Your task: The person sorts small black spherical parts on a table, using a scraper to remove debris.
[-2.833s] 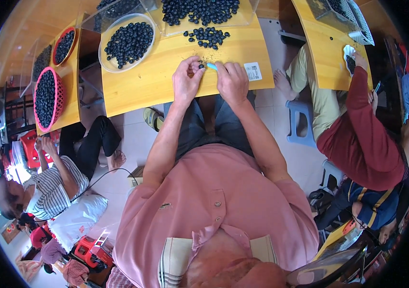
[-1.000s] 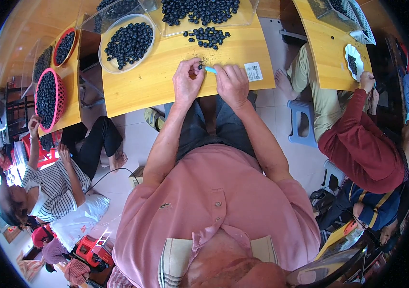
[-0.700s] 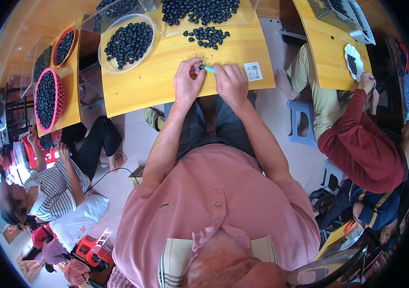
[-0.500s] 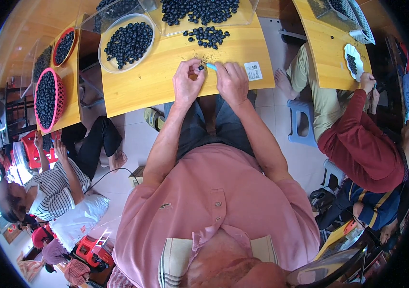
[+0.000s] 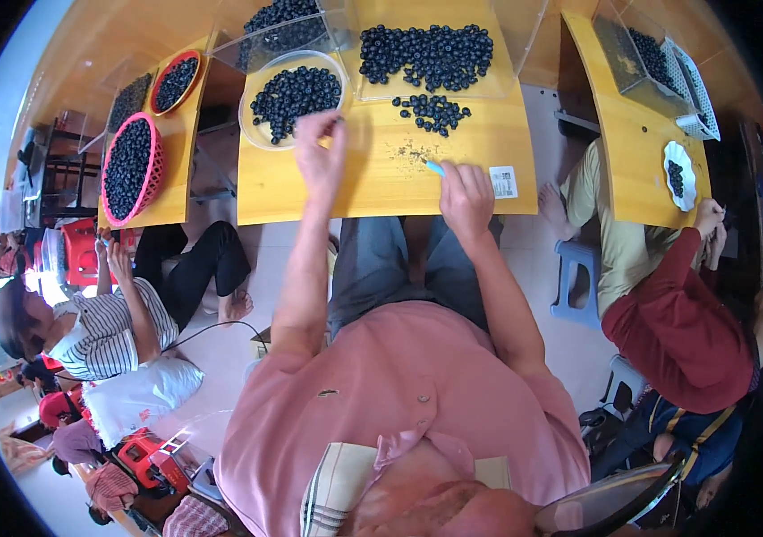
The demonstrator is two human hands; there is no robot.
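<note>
My left hand (image 5: 319, 150) is raised at the near edge of a round clear tray (image 5: 244, 125), its fingers blurred by motion. Whether a bead is in them cannot be made out. In that tray lie many small dark round beads (image 5: 296, 97). My right hand (image 5: 467, 192) is closed around a slim light-blue pen-like tool (image 5: 436, 167), whose tip points left over the wooden table (image 5: 364, 192). Brown crumbs (image 5: 413, 154) are scattered just beyond the tool. Farther off, a loose group of dark beads (image 5: 432, 114) sits in front of a larger heap (image 5: 426, 55).
A white label card (image 5: 503, 182) lies right of my right hand. Clear plastic bins (image 5: 288, 31) stand at the back. On the left table are a pink basket (image 5: 156, 170) and a red-rimmed bowl (image 5: 192, 80). Co-workers sit on both sides; the right one has a white dish (image 5: 686, 195).
My left hand has left the tool's tip, where it pinched a dark bead, and moved left to the round tray. The right hand keeps hold of the tool. The whole view has shifted.
</note>
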